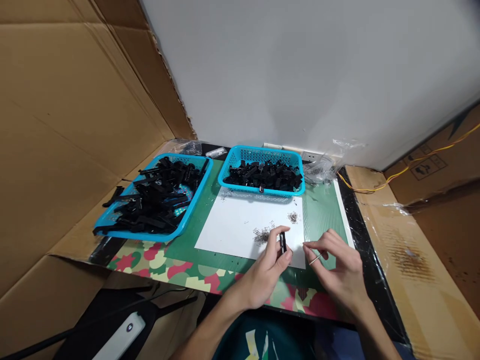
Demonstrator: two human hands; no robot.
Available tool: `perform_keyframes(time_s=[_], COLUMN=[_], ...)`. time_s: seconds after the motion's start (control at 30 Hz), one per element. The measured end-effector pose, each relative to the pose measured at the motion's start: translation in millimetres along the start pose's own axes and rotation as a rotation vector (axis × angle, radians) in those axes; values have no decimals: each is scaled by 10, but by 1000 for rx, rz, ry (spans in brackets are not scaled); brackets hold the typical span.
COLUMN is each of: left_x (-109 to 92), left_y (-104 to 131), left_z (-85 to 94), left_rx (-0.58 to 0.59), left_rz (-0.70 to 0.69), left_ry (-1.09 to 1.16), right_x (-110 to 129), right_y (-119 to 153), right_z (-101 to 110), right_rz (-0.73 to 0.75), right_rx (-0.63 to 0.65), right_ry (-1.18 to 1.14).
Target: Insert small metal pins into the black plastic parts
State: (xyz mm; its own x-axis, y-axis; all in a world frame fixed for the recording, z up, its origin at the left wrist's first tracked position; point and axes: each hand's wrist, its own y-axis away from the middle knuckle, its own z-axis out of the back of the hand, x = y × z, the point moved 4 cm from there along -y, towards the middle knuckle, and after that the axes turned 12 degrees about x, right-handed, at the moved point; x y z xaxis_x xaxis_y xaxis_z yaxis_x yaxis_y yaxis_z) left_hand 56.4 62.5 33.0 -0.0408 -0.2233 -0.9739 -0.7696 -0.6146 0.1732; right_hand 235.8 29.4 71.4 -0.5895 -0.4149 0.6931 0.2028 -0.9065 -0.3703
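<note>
My left hand [268, 267] is closed around a small black plastic part [282, 243], held upright between thumb and fingers above the white sheet [225, 227]. To its right, my right hand [335, 262] is pinched with thumb and forefinger together. A thin, pale metal rod-like tool [315, 259] lies across its fingers; its exact kind is not clear. Anything tiny at those fingertips is too small to make out. Beside my left hand lies a pile of small wire pieces [260, 235], perhaps springs, with a smaller pile [293, 217] farther back.
A blue basket [183, 227] of long black plastic parts stands at left. Another blue basket [225, 175] with smaller black parts stands at the back. Clear plastic bags [320, 167] and yellow wires [360, 190] lie at back right. Cardboard [75, 100] walls the left side.
</note>
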Motion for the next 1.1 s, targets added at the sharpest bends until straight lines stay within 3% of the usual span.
perform_keyframes(time_s=[0.17,0.3,0.43,0.63,0.87,1.1], left_x=[52,-7,-70,-20,109,87], left_y=[-8,-58,-85,-93,-65,-112], left_z=[-2,16,23,6,48,5], left_rx=[-69,-66,-36,20,-66,-71], left_rz=[-8,-119,-209,-145,-99,-232], left_ry=[-358,-612,-736,-758,-790,-1022], right_x=[-359,-523,-634,-698,-648,-606], right_y=[64,87,91,76,-10,-150], right_z=[-9,-55,-89,-96,-123,-116], right_rz=[-469,-617,-652,-648,-650,-628], right_rx=[83,68,86,137,237,412], right_ry=[-250,-398,-427,-393,-409,-302])
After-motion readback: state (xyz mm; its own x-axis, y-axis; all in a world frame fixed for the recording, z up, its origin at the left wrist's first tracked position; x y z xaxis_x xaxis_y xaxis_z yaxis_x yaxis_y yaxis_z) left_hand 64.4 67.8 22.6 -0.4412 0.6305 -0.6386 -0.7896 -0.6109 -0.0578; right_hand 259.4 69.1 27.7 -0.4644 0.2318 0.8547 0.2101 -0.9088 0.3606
